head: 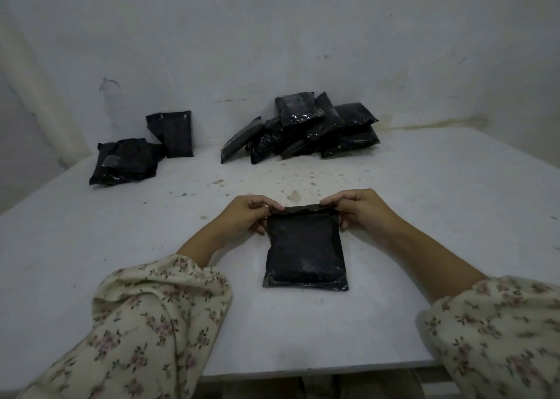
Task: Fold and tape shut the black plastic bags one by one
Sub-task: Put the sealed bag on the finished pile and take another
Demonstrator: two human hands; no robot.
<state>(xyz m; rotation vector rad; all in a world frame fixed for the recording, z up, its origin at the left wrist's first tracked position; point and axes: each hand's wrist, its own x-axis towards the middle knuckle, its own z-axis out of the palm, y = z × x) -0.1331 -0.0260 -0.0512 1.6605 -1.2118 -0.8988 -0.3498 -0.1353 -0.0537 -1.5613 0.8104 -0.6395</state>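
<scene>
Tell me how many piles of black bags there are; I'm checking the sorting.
2. A small pile back left, a bigger pile back right. A single bag lies in front, pinched by the left hand and right hand. Bags inside piles may be hidden.

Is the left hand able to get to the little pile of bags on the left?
Probably, once it lets go: the left hand is pinching the top edge of the near bag. Only bare table lies between it and the little pile, so nothing blocks it.
</scene>
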